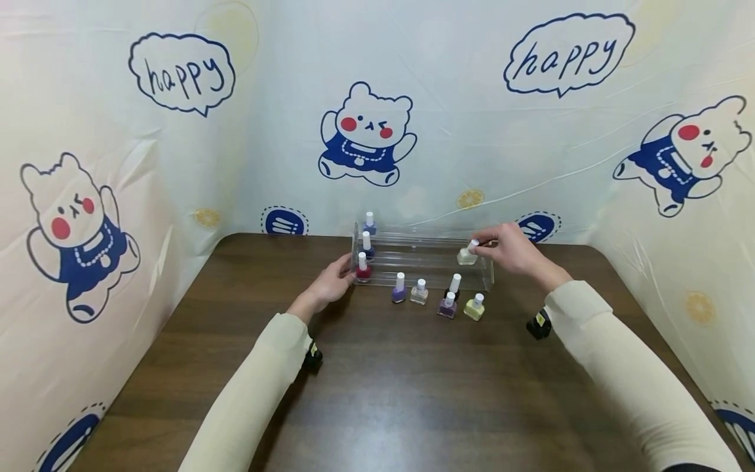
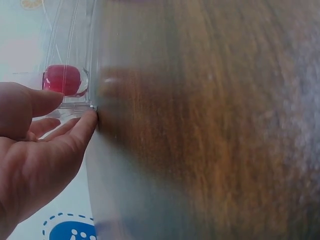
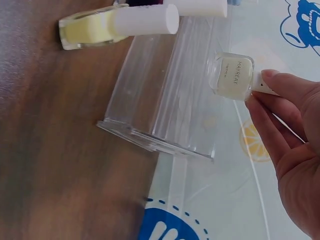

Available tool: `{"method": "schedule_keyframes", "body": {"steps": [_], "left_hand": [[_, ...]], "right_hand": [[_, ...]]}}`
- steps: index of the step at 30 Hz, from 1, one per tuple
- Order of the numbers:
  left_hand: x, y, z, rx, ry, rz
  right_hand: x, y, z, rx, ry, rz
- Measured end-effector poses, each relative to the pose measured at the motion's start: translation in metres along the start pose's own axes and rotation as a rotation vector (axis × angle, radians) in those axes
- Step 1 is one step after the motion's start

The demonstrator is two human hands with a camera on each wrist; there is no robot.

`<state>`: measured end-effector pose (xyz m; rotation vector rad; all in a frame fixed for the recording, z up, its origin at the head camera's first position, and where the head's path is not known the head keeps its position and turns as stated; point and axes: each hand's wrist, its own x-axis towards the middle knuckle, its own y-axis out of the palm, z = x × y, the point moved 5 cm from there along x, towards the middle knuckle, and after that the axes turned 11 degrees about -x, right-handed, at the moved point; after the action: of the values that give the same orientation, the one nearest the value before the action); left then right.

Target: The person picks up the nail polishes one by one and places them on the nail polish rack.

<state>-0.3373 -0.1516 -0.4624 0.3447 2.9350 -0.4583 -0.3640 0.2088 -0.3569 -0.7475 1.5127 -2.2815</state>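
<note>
A: Why that grip?
B: Right hand pinches the pale nail polish bottle by its white cap, likely for clearance. It's at the clear tiered rack's right end; contact unclear.
A: Left hand?
B: Holds the rack's left end, probably bracing.
A: Count?
B: One rack. Nine bottles: one pinched, three racked bottles, five on table.

One of the hands partly hides the pale bottle's cap.

rack: glossy plastic | bottle: smooth glass | tabletop: glossy wood | backdrop: creased cloth
</note>
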Motion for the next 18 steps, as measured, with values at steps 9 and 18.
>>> {"method": "schedule_keyframes", "body": {"steps": [9, 18], "left_hand": [[0.001, -0.003, -0.003, -0.006, 0.019, -0.002], [0.003, -0.002, 0.003, 0.004, 0.008, 0.005]], "right_hand": [[0.028, -0.007, 0.007, -0.005, -0.008, 0.005], [0.048, -0.003, 0.012, 0.006, 0.025, -0.006]]}}
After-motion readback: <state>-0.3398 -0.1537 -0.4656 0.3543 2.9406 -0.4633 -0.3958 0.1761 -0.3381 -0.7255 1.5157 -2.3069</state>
